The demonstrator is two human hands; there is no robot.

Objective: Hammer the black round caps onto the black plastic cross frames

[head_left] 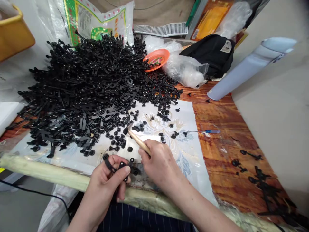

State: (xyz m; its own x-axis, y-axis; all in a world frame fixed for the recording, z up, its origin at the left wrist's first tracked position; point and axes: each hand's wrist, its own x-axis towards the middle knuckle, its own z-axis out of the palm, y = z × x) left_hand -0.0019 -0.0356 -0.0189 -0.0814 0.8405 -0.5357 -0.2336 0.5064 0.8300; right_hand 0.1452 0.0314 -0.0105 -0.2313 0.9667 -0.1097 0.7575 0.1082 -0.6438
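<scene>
My left hand (106, 180) is closed on black plastic strap pieces (120, 167) joined at a pivot, held just above the table's near edge. My right hand (159, 162) grips a small hammer (135, 138) with a wooden handle; its dark head points up and left over the loose pieces. The right fingertips also touch the strap assembly near its middle. A huge heap of black plastic straps (87, 87) fills the table's left and back. Several small black rivet caps (118, 138) lie scattered on the white patterned sheet (190, 151) in front of the heap.
An orange dish (156, 58) and clear plastic bags (185, 69) sit at the back. A black bag (212, 51) and a pale blue tube (246, 67) lie at the back right. Loose black parts (260, 180) rest on bare wood at right. A printed sack (96, 22) stands behind the heap.
</scene>
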